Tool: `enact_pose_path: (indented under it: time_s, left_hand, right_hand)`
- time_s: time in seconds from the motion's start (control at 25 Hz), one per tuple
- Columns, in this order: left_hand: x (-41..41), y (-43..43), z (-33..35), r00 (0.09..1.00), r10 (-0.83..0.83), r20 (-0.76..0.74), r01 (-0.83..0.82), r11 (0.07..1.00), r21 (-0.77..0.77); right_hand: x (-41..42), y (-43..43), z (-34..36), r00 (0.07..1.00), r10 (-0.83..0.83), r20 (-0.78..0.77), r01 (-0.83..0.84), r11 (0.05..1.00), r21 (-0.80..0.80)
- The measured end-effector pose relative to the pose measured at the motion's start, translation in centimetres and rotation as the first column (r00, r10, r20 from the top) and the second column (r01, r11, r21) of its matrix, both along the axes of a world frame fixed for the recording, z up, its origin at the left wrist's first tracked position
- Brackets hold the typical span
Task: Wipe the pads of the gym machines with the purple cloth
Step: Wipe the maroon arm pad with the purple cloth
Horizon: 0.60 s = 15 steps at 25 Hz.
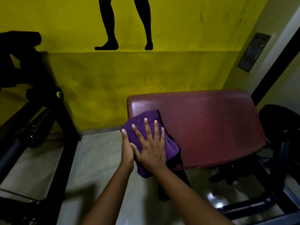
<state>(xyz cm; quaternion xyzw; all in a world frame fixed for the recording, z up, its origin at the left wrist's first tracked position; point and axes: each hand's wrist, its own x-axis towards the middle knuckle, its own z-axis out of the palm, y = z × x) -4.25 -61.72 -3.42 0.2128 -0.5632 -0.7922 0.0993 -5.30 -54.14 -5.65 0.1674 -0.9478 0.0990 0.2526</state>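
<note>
- Purple cloth (146, 125) is lying bunched on the maroon pad's (203, 125) near-left corner, its lower end hanging off the edge.
- Right hand (151, 148) is pressing flat on it, fingers spread.
- Left hand (127, 149) is gripping the cloth's left edge; its fingers are mostly hidden.
- Black machine frame (266, 190) underneath is too dark to make out.

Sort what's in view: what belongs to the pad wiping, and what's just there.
In the job:
purple cloth
maroon pad
right hand, flat on the cloth
left hand, at the cloth's edge

Just there:
black machine frame
yellow wall with leg silhouette
wall panel
</note>
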Motion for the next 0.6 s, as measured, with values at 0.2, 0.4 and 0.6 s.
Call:
enact_pose_path:
  time_s: [0.2,0.4,0.6]
  left_hand:
    - [-3.1,0.4,-0.7,0.989,0.148,-0.013,-0.149,0.983,-0.105]
    - [-3.4,1.6,-1.2,0.965,0.261,0.026,-0.2,0.795,-0.573]
    - [-3.7,1.3,-1.7,0.954,0.297,0.029,-0.214,0.749,-0.627]
  right_hand:
    - [-5.8,0.7,3.4,0.986,0.162,-0.039,-0.163,0.986,-0.021]
    - [-13.9,5.7,8.1,1.0,-0.028,0.005,0.029,0.999,-0.032]
    - [-11.5,1.9,6.7,0.997,-0.079,0.001,0.079,0.996,-0.033]
